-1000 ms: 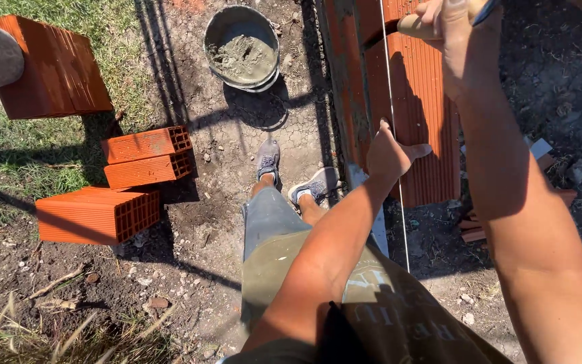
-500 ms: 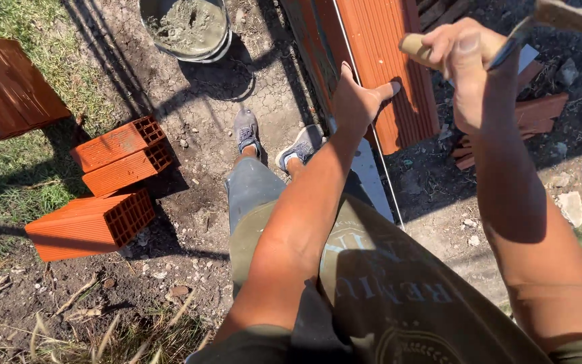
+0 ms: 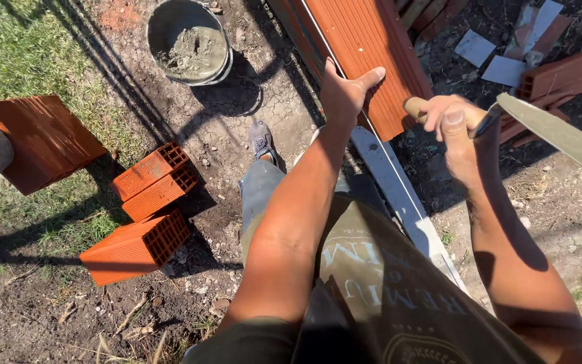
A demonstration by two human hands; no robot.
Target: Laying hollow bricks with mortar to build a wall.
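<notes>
Our left hand [image 3: 342, 94] lies flat, fingers released, against the ribbed brick wall [image 3: 372, 54]. Our right hand [image 3: 454, 120] has its grip clenched on the wooden handle of a trowel [image 3: 560, 138], blade raised beside the wall. A mortar bucket [image 3: 188, 42] stands on the ground near loose bricks [image 3: 149, 182]

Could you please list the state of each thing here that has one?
left hand: open, palm flat on the top brick of the wall
right hand: closed around the wooden handle of the trowel
trowel: held level, blade bare
bucket: upright, partly filled with grey mortar
hollow bricks: loose on the ground, lying on their sides
guide string: stretched taut along the wall
</notes>
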